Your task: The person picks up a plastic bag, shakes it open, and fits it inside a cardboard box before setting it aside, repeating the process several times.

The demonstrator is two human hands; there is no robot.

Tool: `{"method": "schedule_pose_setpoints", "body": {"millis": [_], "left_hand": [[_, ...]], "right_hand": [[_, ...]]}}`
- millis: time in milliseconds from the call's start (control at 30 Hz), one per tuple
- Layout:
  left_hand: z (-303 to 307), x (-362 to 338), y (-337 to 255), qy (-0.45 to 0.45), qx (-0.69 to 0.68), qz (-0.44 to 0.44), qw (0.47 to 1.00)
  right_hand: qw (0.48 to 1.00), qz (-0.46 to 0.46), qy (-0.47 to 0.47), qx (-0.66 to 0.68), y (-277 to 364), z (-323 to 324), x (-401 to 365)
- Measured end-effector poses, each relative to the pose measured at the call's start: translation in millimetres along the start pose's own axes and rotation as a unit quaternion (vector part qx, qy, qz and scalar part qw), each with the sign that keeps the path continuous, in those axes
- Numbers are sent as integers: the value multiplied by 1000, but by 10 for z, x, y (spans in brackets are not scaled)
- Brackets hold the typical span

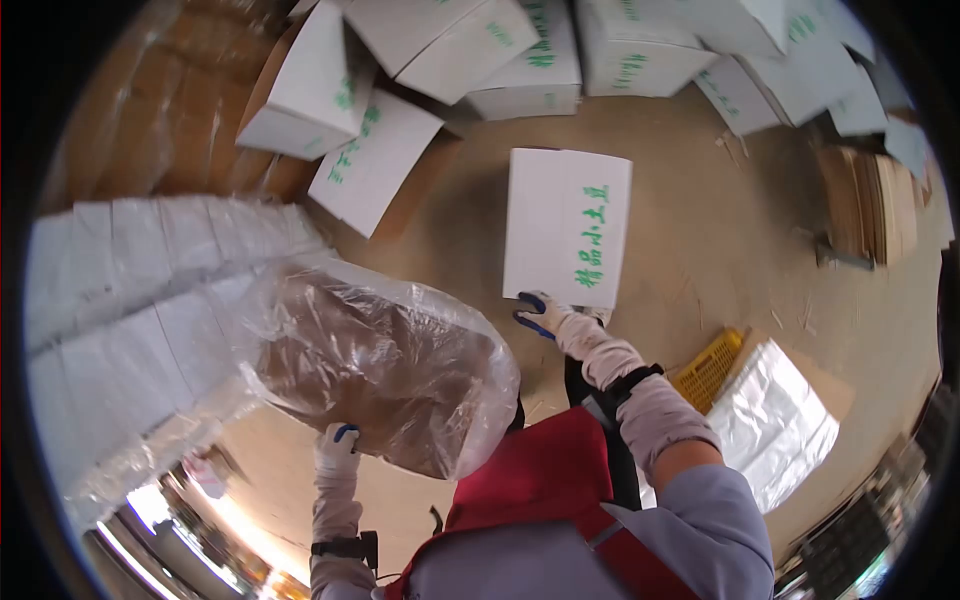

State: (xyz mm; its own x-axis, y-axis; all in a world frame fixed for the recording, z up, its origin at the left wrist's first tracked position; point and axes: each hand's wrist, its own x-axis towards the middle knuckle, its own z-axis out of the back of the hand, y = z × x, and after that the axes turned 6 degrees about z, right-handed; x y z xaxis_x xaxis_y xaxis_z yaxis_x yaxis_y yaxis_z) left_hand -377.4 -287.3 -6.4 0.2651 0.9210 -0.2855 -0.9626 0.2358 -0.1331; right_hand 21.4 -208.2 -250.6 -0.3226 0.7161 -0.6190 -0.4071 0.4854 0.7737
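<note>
My left hand (pixel 340 447), in a white glove with blue on the palm side, grips the near edge of a cardboard box lined with a clear plastic bag (pixel 385 365). The brown inside shows through the wrinkled film, and the bag spreads out over the rim. My right hand (pixel 543 315), gloved the same way, is at the near end of a closed white carton (pixel 570 225). Its fingers are apart, with the fingertips right at the carton's near left corner. Green handwritten characters run along the top of this carton.
White cartons with green writing (pixel 645 65) crowd the far side. Wrapped white packs (pixel 150 310) are stacked at the left. A yellow plastic basket (pixel 708 370) and a silvery plastic sheet (pixel 785 425) lie at my right. Flat cardboard (pixel 870 205) stands farther right on the floor.
</note>
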Motion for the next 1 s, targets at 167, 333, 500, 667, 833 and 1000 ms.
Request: {"method": "schedule_pose_setpoints", "body": {"millis": [167,333,500,667,833,1000], "left_hand": [[-462,-509,521,-45,-19,160,986],[-429,-497,525,-2,-23,177,984],[-249,-241,366,-36,-12,137,990],[178,-163,24,-85,12,88,992],[-261,-161,100,-22,70,28,997],[-861,33,165,-12,36,80,996]], "right_hand": [[773,104,142,-609,219,73,1013],[699,139,165,-682,-37,99,2093],[518,123,222,-816,202,598,1402],[636,85,272,-717,865,1611,-379],[750,31,102,-653,2172,1885,-1266],[832,190,-228,-468,3330,1449,-2169]]}}
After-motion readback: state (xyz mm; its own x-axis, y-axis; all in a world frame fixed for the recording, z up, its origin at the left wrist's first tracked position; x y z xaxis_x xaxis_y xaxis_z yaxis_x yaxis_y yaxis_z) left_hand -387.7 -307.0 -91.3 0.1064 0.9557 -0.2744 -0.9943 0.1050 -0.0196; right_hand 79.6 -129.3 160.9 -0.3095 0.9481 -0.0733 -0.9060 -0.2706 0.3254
